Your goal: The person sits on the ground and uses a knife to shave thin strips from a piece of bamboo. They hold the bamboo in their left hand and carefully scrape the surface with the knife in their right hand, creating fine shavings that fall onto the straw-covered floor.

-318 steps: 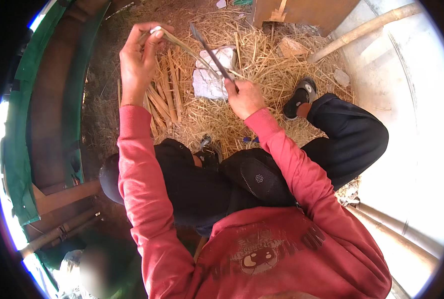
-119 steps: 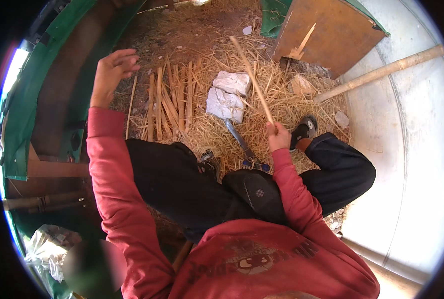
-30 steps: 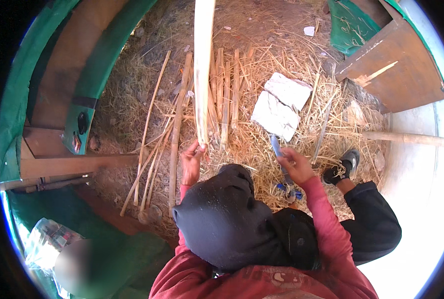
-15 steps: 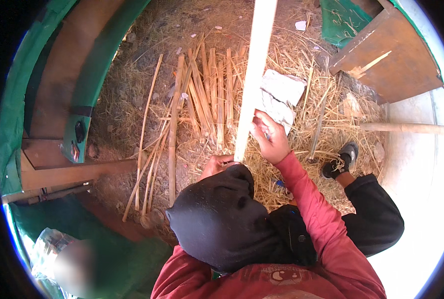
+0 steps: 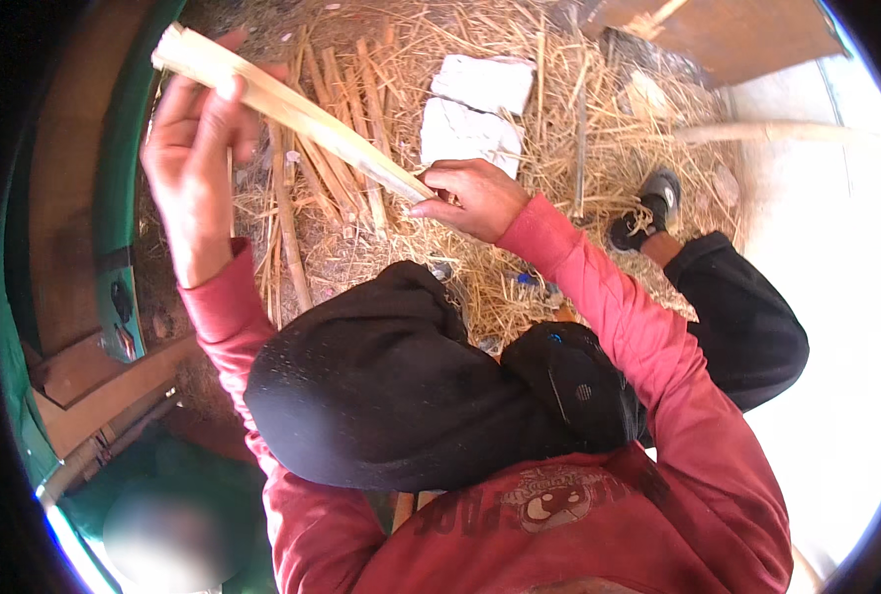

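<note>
A pale split bamboo strip (image 5: 332, 136) slants across the upper left, its ragged far end raised towards the left and its narrower end over the middle. My left hand (image 5: 203, 148) is closed on it near the ragged end, the thumb across its face and the fingers partly hidden behind. At the other end, the fingers of my right hand (image 5: 478, 201) pinch the tip. Below the strip, several more bamboo strips (image 5: 337, 173) lie in a loose bundle on the ground.
White folded sacking (image 5: 475, 139) lies on the straw beyond my right hand. A wooden board (image 5: 718, 40) stands at the far right, with a bamboo pole (image 5: 757, 134) before it. A green-edged wooden frame (image 5: 74, 228) runs along the left. My bent knee (image 5: 351, 346) is below the strip.
The bamboo strip has swung from nearly upright to a slant towards the left. My left hand has risen from beside the knee to its ragged end; my right hand has closed on the other end.
</note>
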{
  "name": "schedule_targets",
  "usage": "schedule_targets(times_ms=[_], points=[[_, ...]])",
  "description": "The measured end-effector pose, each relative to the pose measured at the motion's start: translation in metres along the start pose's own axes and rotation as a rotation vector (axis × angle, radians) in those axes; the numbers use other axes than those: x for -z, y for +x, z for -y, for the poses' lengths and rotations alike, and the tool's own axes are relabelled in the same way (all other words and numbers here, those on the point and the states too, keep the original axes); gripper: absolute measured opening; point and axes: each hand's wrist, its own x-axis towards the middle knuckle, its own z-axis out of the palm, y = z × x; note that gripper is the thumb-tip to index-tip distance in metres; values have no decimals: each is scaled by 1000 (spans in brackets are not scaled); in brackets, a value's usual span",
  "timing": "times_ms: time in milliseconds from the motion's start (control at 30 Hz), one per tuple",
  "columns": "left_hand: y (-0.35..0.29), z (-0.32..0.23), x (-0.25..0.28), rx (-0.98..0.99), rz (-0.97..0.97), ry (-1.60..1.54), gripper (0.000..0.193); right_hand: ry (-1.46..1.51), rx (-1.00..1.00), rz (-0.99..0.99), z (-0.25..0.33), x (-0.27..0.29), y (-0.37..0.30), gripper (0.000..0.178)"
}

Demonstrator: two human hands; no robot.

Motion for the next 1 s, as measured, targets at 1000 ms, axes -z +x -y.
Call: schedule_targets(times_ms=[1000], points=[[31,-105,-75,-138,-56,292,24,-417,-994,627,-163,-39,-280,29]])
